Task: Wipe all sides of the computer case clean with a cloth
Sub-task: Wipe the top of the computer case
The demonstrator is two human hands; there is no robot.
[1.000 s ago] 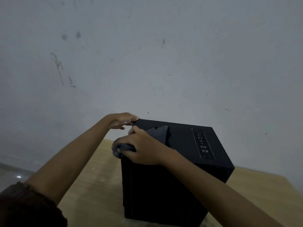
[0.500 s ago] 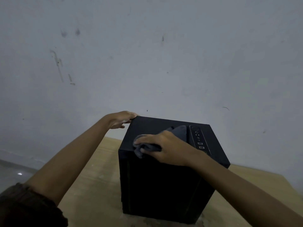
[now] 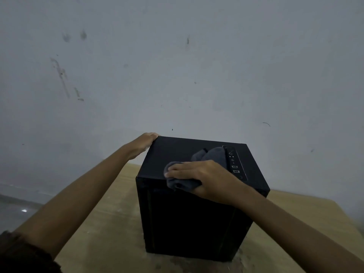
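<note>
Head view: black computer case (image 3: pixel 177 152) stands upright on a wooden table (image 3: pixel 110 213), near face toward the person, button-and-port strip (image 3: pixel 234 162) along the top's right side. A grey cloth (image 3: pixel 214 154) lies bunched on the top, by that strip, spilling over the near edge.

Right hand (image 3: pixel 204 174) lies on the cloth, fingers together and fairly straight, pressing down. The thumb seems tucked under the bunch, so it pinches the cloth too. Left hand (image 3: pixel 144 143) cups the far-left top corner, bracing the box; fingertips are hidden behind it.

Handling, my guess: the case is stiff, boxy, prob. heavy and a bit top-heavy, w/ smooth panels that give little grip. Best held at corners and top edges, as the left hand does, not on the strip. The cloth is soft and limp, so it needs bunching to wipe w/ any pressure. Turning the case for the other sides likely needs both hands.

Behind is a scuffed pale wall (image 3: pixel 197 66).
</note>
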